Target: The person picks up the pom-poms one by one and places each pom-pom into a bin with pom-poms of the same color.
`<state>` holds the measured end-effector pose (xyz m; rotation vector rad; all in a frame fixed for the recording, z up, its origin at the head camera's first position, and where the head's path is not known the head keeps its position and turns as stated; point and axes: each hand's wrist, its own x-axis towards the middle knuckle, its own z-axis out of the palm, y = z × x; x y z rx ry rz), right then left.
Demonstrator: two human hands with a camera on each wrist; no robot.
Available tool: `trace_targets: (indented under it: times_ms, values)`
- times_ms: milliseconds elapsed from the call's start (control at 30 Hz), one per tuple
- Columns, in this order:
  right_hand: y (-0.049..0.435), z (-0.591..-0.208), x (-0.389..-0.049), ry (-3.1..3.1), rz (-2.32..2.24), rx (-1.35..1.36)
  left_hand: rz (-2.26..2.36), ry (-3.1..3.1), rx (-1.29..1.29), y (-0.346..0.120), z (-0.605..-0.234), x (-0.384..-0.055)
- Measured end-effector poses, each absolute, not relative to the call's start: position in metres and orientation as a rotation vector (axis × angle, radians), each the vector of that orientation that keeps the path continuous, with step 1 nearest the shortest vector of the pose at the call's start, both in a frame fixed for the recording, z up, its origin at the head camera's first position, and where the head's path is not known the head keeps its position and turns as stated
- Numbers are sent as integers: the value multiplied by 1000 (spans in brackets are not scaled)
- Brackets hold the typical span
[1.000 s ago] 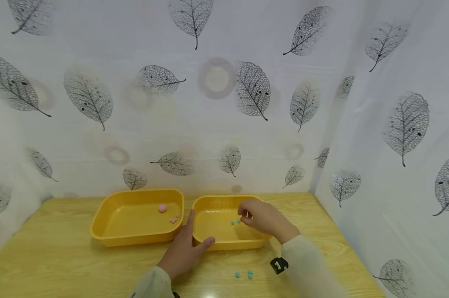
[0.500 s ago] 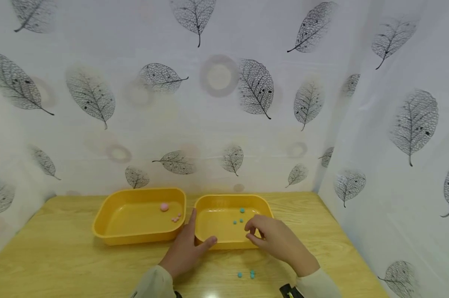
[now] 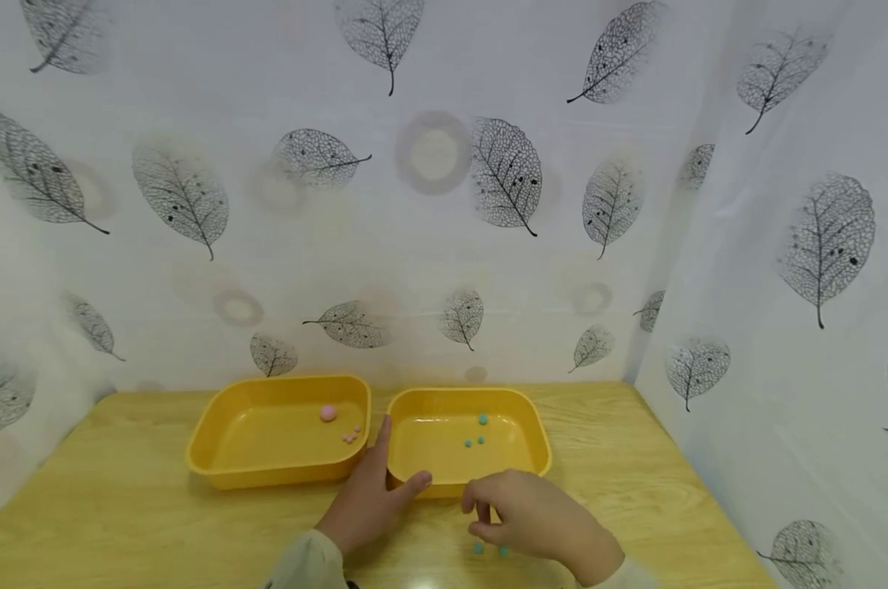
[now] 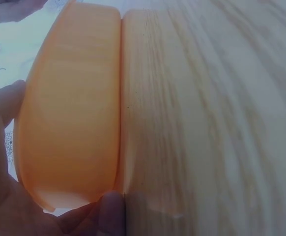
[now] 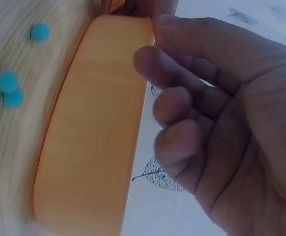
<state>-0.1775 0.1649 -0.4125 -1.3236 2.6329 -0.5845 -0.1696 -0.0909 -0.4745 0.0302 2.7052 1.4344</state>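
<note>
My left hand (image 3: 370, 495) rests against the near left corner of the right-hand yellow tray (image 3: 469, 396). Its thumb touches the front rim, and the straight index finger lies along the left side. Inside that tray lie three turquoise balls (image 3: 483, 420), one larger than the other two. My right hand (image 3: 535, 523) hovers over the table by the tray's front edge, fingers loosely bent, with nothing seen between them. Below it in the head view, turquoise balls (image 3: 478, 548) lie on the table, partly covered by the hand. The right wrist view shows a single ball (image 5: 40, 32) and a touching pair (image 5: 9, 82).
Left of the first tray stands a second yellow tray (image 3: 281, 474), with a larger pink ball (image 3: 329, 413) and several small pink ones (image 3: 350, 438). Both sit on a wood-grain table (image 3: 156, 523). A white leaf-print curtain (image 3: 429, 245) encloses the back and sides.
My right hand has drawn back from inside the right tray toward me, over the loose balls. A larger turquoise ball has come into sight in that tray. My left hand stays at the tray corner.
</note>
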Motion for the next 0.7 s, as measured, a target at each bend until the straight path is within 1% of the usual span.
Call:
trace_targets:
  times_ms: [200,300,433,700]
  values:
    - [157,-419,-169,2670,-389,-1293,1447,2699,37,-92,-475,-171]
    - [156,-426,-166,2696,-316,-1211,1448,2691,38,-92,-475,-171]
    - [153,-434,-164,2703,-289,-1093,1448,2690,39,-92,-476,-171]
    - [148,-444,-167,2714,-291,-1076,1456,2682,59,-93,-476,-172]
